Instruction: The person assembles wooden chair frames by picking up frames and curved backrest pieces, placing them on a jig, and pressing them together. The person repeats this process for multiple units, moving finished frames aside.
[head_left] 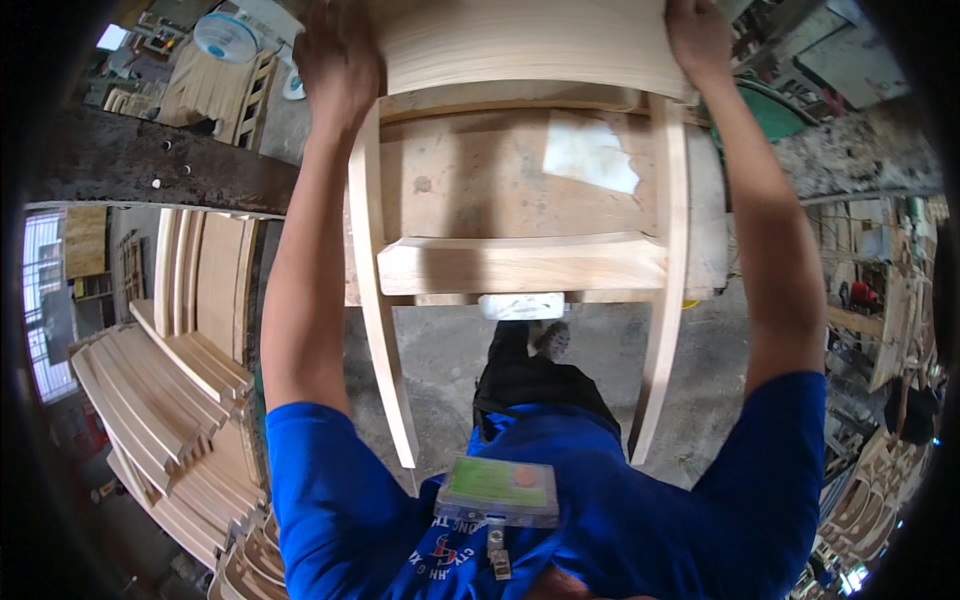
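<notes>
A pale wooden chair frame (520,264) lies before me, with two long side posts, a crossbar between them and a broad curved panel (530,42) at its far end. My left hand (341,62) grips the panel's left edge. At the opposite edge, my right hand (697,42) is closed on the frame too; its fingertips are partly hidden by the wood and the picture's top. Both arms reach far forward. The near ends of the posts stick out toward me over the floor. Beneath the frame is a worn wooden work board (480,185) with a torn white sheet (590,152) on it.
A dark heavy beam (170,160) runs to the left of the board. Curved wooden parts (150,395) are stacked at the left, and more wooden pieces (865,500) lie at the right. A fan (225,38) stands at the far left. A white block (522,306) sits at the board's near edge.
</notes>
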